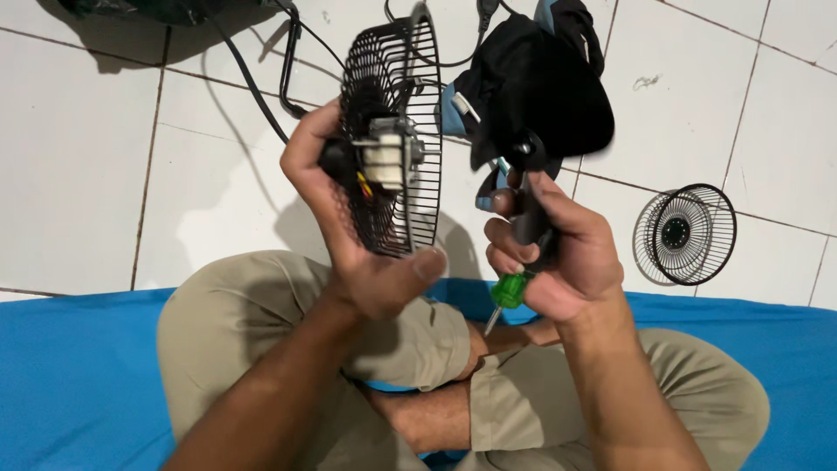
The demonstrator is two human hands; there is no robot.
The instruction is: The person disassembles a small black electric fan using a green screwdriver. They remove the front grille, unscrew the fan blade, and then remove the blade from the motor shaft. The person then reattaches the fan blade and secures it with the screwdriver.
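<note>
My left hand (pixel 353 235) grips a black wire fan guard (pixel 397 113) held on edge, with the small white and grey motor (pixel 384 157) and its coloured wires fixed at the centre. My right hand (pixel 549 253) is closed around the hub of a black fan blade (pixel 545 87) and also holds a green-handled screwdriver (pixel 507 292), its tip pointing down toward my lap. The blade hangs just right of the guard, not touching it.
I sit cross-legged in khaki trousers (pixel 261 331) on a blue mat (pixel 70 375) over white floor tiles. A second round black fan guard (pixel 684 234) lies on the tiles at right. Black cables (pixel 253 83) run across the floor at upper left.
</note>
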